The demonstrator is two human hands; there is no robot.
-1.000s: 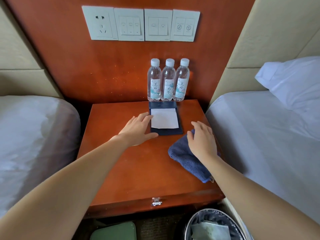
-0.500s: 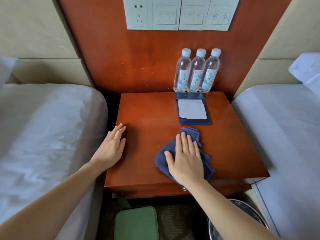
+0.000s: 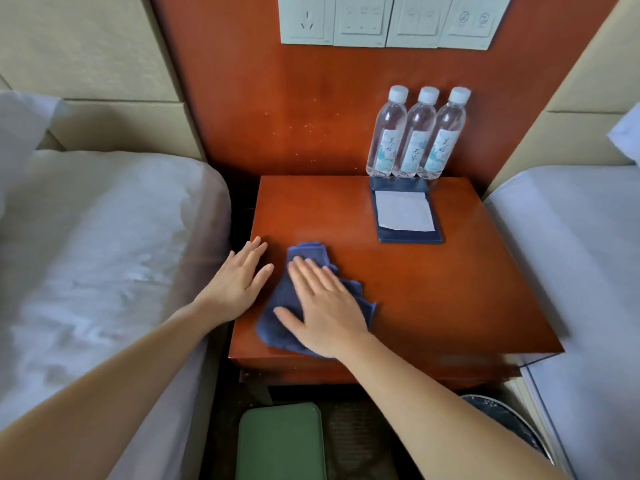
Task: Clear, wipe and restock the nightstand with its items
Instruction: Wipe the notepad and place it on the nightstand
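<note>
A reddish wooden nightstand [image 3: 433, 289] stands between two beds. My right hand [image 3: 323, 308] lies flat with straight fingers on a crumpled dark blue cloth [image 3: 277, 327] at the top's front left. My left hand [image 3: 239, 280] rests open and flat on the left edge, just beside the cloth. At the back right stand three clear water bottles [image 3: 417, 133] in a row against the wall panel. In front of them lies a dark blue notepad holder [image 3: 405, 216] with a white sheet on it.
White beds flank the nightstand, left [image 3: 97, 254] and right [image 3: 581, 254]. A switch and socket panel [image 3: 384, 19] is on the wall above. On the floor in front are a green flat object [image 3: 280, 441] and a waste bin's rim [image 3: 498, 414].
My right hand has slid the cloth from the right side across to the front left. My left hand left the notepad holder and moved to the left edge. The view shifted left.
</note>
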